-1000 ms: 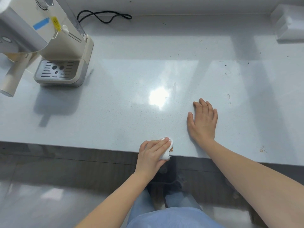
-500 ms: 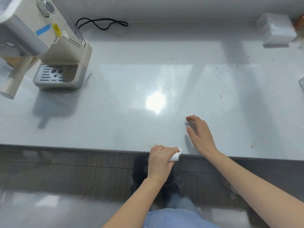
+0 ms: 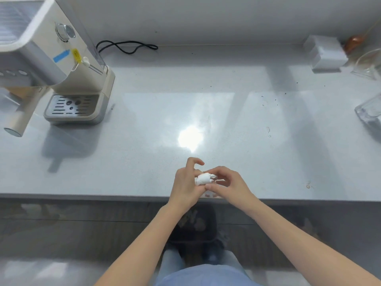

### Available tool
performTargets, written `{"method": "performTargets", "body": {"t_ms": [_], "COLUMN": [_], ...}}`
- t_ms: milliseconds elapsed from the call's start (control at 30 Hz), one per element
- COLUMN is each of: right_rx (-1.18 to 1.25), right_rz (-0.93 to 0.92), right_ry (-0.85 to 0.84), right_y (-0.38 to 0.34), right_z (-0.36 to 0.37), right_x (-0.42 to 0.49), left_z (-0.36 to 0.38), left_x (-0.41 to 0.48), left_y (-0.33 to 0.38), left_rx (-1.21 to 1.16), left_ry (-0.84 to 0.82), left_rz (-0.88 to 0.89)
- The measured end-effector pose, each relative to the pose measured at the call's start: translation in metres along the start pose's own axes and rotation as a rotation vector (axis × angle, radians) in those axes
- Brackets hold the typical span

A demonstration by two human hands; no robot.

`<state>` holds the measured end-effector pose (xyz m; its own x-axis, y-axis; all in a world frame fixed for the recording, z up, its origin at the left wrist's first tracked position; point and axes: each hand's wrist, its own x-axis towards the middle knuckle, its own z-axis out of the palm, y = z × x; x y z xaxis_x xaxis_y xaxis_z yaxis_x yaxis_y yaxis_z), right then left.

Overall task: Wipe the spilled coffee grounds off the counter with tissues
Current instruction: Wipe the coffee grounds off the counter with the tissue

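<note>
Tissue [image 3: 203, 179] between left hand [image 3: 185, 183] and right hand [image 3: 229, 183]

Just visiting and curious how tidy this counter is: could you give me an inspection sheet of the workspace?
Surface: grey counter, dark specks rear right, brown spots near the front edge.
Job's things: crumpled tissue, stained; tissue box rear right.
Clutter: coffee machine left; glassware right edge.
Grippers: left hand and right hand both hold the tissue.
Cables: black cord looped at the rear.
Surroundings: white wall behind; dark bin, blurred, on the floor below.
</note>
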<state>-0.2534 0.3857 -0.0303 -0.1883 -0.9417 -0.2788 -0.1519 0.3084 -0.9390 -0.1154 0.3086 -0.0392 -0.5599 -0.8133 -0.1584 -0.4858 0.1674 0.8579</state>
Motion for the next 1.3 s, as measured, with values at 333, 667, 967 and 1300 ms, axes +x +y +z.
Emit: {"method": "performTargets", "body": {"t_ms": [333, 667, 967, 1300], "right_rx": [0.152, -0.757, -0.732, -0.699], "right_rz": [0.103, 0.146, 0.208, 0.172], "right_ry": [0.304, 0.555, 0.53, 0.329], "right_y": [0.0, 0.048, 0.049, 0.021], "right_z": [-0.001, -0.089, -0.024, 0.083], "right_x": [0.029, 0.009, -0.017, -0.009], "left_z": [-0.022, -0.101, -0.1, -0.101], "left_x": [0.024, 0.061, 0.077, 0.077], "left_y": [-0.011, -0.089, -0.12, -0.122], "left_rx": [0.312, 0.713, 0.759, 0.765], "left_ry": [-0.149, 0.091, 0.008, 0.003], "left_rz": [0.172, 0.149, 0.128, 0.146]}}
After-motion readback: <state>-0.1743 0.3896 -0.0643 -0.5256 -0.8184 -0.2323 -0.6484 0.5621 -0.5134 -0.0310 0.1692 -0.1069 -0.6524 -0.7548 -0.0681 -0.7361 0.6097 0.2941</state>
